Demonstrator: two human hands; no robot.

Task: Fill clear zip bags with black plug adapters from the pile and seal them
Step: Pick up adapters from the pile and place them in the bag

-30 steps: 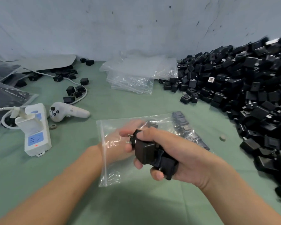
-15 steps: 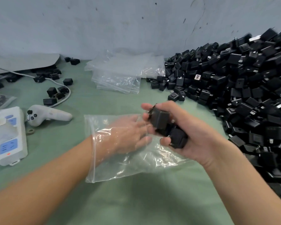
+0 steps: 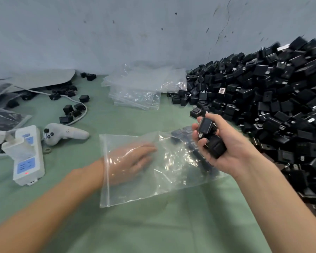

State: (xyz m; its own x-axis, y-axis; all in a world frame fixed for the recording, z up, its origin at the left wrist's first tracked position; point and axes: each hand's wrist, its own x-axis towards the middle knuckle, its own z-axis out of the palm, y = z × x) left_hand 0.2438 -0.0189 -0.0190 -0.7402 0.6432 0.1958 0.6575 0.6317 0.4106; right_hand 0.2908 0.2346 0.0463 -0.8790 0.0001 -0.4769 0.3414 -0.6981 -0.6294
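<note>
1. The clear zip bag (image 3: 153, 187) lies flat on the green bench (image 3: 153, 227), mouth to the left, with dark adapters showing through its right end.
2. The left grip (image 3: 131, 161) is inside the bag, fingers straight and flat, holding nothing.
3. The right grip (image 3: 224, 148) is curled round a clutch of black plug adapters (image 3: 211, 137), just above the bag's right end.
4. The big pile (image 3: 272, 106) banks up on the right.
5. A stack of empty bags (image 3: 139, 92) sits behind. To the left are a white controller (image 3: 66, 136), a power strip (image 3: 26, 157) and loose adapters (image 3: 69, 110).
</note>
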